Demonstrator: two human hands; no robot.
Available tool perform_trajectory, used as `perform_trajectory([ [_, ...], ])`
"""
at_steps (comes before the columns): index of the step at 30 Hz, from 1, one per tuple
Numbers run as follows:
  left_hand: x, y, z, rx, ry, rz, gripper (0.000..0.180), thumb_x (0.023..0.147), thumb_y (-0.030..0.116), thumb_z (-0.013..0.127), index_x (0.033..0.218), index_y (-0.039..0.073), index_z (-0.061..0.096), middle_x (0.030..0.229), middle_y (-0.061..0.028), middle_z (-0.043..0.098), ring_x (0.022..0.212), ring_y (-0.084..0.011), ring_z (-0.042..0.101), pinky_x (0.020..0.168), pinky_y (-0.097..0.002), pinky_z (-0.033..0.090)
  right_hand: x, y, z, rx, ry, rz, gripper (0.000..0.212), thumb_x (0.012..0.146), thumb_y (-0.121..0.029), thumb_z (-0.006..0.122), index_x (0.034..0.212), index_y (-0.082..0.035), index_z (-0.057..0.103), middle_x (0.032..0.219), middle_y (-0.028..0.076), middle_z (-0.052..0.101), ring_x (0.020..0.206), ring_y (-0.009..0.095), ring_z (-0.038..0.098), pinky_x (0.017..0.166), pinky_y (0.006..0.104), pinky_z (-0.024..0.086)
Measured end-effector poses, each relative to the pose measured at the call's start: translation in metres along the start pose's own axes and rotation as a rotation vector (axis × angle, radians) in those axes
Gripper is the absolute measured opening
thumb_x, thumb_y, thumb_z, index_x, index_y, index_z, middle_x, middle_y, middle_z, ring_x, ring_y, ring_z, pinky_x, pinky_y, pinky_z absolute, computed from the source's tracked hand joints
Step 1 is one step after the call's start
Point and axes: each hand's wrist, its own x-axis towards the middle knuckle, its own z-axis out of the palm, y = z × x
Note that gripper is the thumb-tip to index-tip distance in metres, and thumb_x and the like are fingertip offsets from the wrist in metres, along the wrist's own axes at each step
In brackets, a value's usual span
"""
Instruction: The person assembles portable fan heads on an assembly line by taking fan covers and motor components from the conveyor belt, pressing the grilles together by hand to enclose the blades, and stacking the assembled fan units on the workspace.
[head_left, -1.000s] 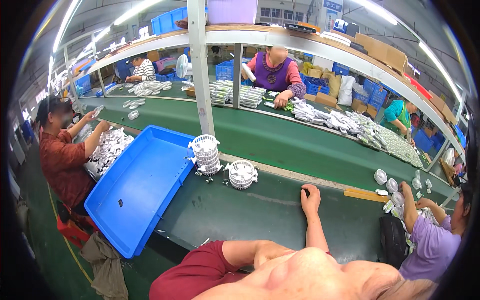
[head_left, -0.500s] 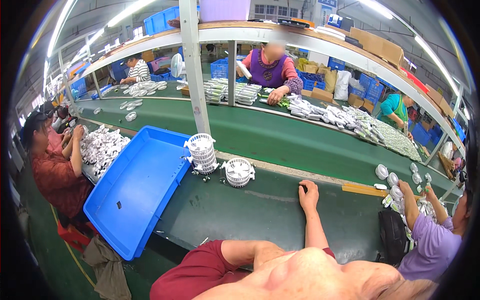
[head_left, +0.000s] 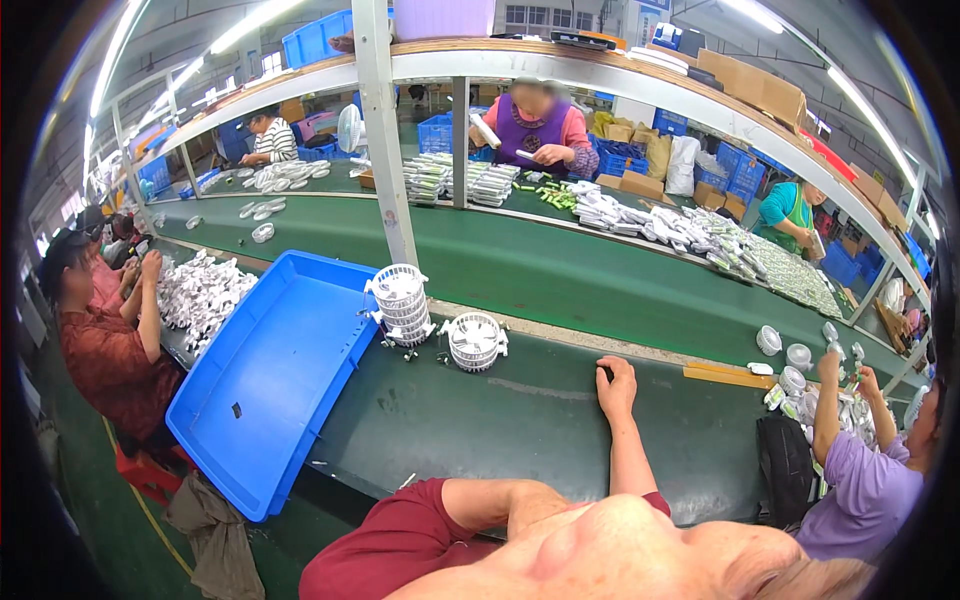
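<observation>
Head view, nearest first: the person's bare forearm runs up from the lower edge to the right hand [head_left: 616, 385], which lies on the dark green worktop [head_left: 520, 420] with its fingers curled loosely downward. It grips nothing that shows, though a small dark spot sits at its knuckles and I cannot tell what that is. The left hand is hidden; that arm bends back over a dark red trouser leg and its end is out of sight.

Nearest to the right hand, off to its left and apart from it, lies a single round white plastic fan grille [head_left: 475, 341]. Just beyond that stands a stack of white plastic fan grilles [head_left: 402, 304], right beside the rim of a large empty blue plastic tray [head_left: 262, 385] that overhangs the near edge of the worktop.

As a risk, the stack looks tall and slightly uneven; a careless sideways sweep of the arm could topple it, and a knock on the overhanging tray might tip it off the edge.
</observation>
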Motion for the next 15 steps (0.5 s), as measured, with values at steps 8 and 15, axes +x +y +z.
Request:
perform_trajectory([
  [8, 0.0019, -0.0041, -0.0011, -0.065, -0.031, -0.006, 0.028, 0.09, 0.024, 0.059, 0.074, 0.001, 0.055, 0.065, -0.014, 0.051, 0.054, -0.0335, 0.046, 0.049, -0.042, 0.033, -0.0017, -0.0011, -0.0003, -0.01, -0.016, 0.026, 0.014, 0.078, -0.008, 0.066, 0.092, -0.009, 0.065, 0.104, 0.007, 0.065, 0.1, 0.028, 0.058, 0.088, 0.0375, 0.046],
  [15, 0.0025, -0.008, -0.0002, -0.126, -0.046, -0.012, 0.029, 0.09, 0.025, 0.059, 0.074, 0.001, 0.055, 0.065, -0.0142, 0.05, 0.054, -0.0338, 0.046, 0.049, -0.0422, 0.033, -0.001, -0.0006, -0.001, -0.002, -0.019, 0.022, 0.014, 0.078, -0.008, 0.066, 0.092, -0.009, 0.065, 0.105, 0.007, 0.064, 0.1, 0.028, 0.058, 0.088, 0.0377, 0.046],
])
